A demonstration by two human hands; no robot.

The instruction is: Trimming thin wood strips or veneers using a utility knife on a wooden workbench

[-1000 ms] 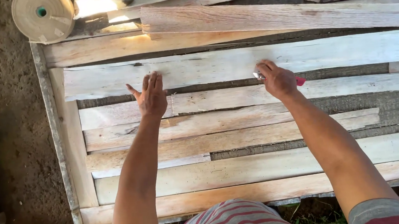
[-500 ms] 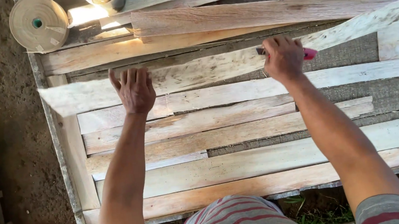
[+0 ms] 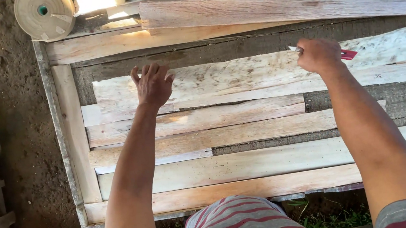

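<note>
Left hand [image 3: 152,85]: arm stretched forward, palm down, fingers spread and released, resting flat on pale plank [image 3: 258,78]. Right hand [image 3: 318,54]: arm extended, fist clenched round red-handled tool [image 3: 348,54]; pale tip pokes out left of knuckles, red end right. Plank under both sets of fingers, long axis left-right, right end angled slightly away.

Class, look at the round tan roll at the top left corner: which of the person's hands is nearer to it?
Left. The left hand rests on a pale plank, below and right of the roll. The right hand, holding a red-handled tool, is much farther right.
</note>
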